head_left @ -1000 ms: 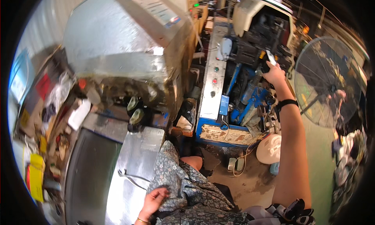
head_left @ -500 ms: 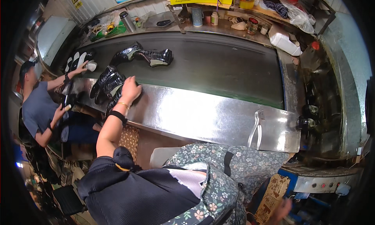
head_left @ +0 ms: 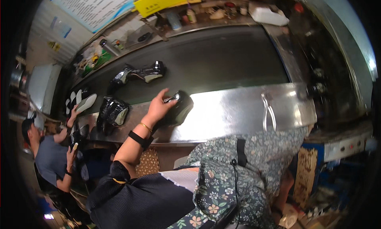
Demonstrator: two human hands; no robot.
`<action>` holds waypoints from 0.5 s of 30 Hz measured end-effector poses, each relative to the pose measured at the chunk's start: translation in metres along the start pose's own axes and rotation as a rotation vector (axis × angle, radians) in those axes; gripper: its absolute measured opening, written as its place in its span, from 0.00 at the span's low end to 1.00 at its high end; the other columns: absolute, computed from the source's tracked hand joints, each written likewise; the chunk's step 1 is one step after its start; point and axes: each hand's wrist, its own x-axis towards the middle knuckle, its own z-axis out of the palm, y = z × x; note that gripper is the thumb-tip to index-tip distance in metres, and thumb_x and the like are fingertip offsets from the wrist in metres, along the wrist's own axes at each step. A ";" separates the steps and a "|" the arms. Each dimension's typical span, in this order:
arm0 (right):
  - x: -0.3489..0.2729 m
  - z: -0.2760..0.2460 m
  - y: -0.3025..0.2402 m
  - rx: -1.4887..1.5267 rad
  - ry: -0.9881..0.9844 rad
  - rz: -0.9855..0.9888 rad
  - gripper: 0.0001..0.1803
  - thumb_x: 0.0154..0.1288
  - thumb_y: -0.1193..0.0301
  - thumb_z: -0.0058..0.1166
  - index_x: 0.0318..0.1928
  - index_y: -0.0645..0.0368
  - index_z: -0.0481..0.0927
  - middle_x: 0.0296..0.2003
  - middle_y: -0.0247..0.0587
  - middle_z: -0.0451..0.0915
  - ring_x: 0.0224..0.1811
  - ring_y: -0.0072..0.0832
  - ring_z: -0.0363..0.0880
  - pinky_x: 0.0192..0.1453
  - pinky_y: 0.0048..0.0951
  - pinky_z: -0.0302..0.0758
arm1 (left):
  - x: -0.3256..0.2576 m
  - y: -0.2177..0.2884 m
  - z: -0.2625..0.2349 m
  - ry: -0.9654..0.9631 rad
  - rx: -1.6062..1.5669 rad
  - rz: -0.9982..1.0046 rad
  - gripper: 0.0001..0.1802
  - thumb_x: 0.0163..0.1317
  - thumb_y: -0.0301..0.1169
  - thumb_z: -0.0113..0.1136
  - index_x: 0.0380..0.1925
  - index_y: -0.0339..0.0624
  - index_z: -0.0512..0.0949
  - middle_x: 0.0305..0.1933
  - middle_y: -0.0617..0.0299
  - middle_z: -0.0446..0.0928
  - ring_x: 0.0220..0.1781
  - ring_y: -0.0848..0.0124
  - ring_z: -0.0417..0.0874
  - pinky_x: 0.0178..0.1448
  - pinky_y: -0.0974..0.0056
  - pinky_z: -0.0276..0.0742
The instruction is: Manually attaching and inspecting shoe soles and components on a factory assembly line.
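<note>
We are at the conveyor belt, with our left hand stretched out over its steel front ledge. The fingers curl over the top of a glossy black shoe that lies on its side, half on the ledge and half on the dark belt, so the hand has a loose hold on it rather than a full clamp. A black wristband and a thin gold bangle sit on that forearm. Our right hand is down by the lower right edge, largely hidden behind the floral apron, and we cannot tell whether it is open or holding anything.

We judge the step in hand to be taking this one shoe off the line. The next move calls for a firmer grip around the shoe's body and a lift clear of the ledge, without knocking the metal pliers lying further right.

More black shoes lie near: a pair just to the left, and another pair further back on the belt. A co-worker in a grey shirt works at the far left end.
</note>
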 end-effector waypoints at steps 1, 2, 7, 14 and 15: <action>0.010 -0.007 -0.036 0.038 -0.040 0.000 0.15 0.63 0.73 0.50 0.48 0.68 0.80 0.43 0.57 0.82 0.46 0.46 0.82 0.53 0.36 0.74 | 0.000 -0.007 0.006 -0.039 -0.419 0.087 0.44 0.47 0.48 0.75 0.60 0.36 0.70 0.53 0.48 0.79 0.56 0.60 0.80 0.59 0.58 0.74; 0.012 -0.025 -0.076 0.061 -0.097 0.018 0.16 0.66 0.72 0.50 0.49 0.67 0.80 0.45 0.56 0.82 0.49 0.47 0.81 0.54 0.37 0.74 | -0.006 -0.008 0.001 -0.155 -0.222 0.141 0.47 0.45 0.45 0.77 0.62 0.36 0.68 0.55 0.49 0.77 0.58 0.62 0.78 0.61 0.59 0.72; 0.007 -0.044 -0.063 -0.041 -0.073 0.091 0.15 0.70 0.70 0.49 0.51 0.66 0.80 0.49 0.54 0.81 0.51 0.44 0.80 0.54 0.38 0.75 | -0.058 -0.017 0.035 -0.102 0.343 0.447 0.47 0.41 0.41 0.79 0.62 0.38 0.67 0.53 0.46 0.79 0.55 0.49 0.80 0.60 0.57 0.74; 0.039 -0.052 -0.165 0.337 0.029 -0.174 0.13 0.66 0.74 0.55 0.50 0.63 0.82 0.43 0.49 0.84 0.46 0.33 0.84 0.49 0.32 0.77 | -0.054 0.066 0.070 -0.734 -0.654 -0.217 0.26 0.52 0.30 0.68 0.51 0.31 0.75 0.45 0.53 0.82 0.41 0.66 0.85 0.46 0.60 0.82; 0.048 -0.058 -0.193 0.368 0.019 -0.243 0.13 0.66 0.74 0.55 0.51 0.62 0.82 0.44 0.49 0.84 0.46 0.33 0.84 0.50 0.32 0.77 | -0.061 0.079 0.083 -0.867 -0.882 -0.267 0.29 0.54 0.30 0.66 0.56 0.31 0.72 0.46 0.49 0.81 0.43 0.62 0.85 0.48 0.62 0.82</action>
